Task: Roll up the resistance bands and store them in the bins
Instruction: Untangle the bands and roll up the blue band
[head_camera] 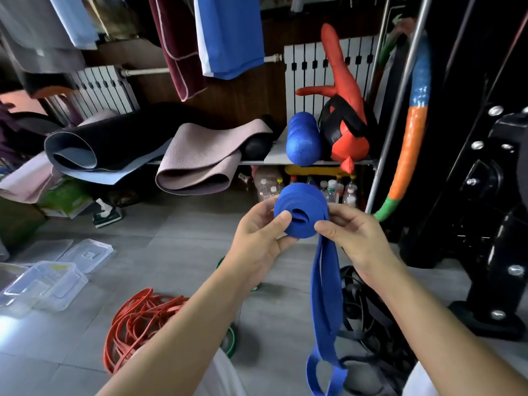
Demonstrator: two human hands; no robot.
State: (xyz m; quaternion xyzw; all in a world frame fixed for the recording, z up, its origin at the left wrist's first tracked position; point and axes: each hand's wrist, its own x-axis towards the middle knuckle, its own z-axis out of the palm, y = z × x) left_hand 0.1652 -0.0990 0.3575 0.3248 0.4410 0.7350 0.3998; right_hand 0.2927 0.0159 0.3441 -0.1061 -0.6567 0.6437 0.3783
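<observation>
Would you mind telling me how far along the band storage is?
Nothing looks stored yet: the clear bins look empty. In hand: both hands, left and right, are rolling the blue band, its tail hanging. Left: the orange bands, black bands and a green band.

Dim indoor light leaves the black machine frame [485, 172] at 3 o'clock nearly featureless. White glare blooms on the floor [11, 324] at 8 o'clock beside the clear plastic bins [43, 284]. Wide-angle distortion bends the metal poles [400, 95] and stretches the edges, with slight softness throughout.
</observation>
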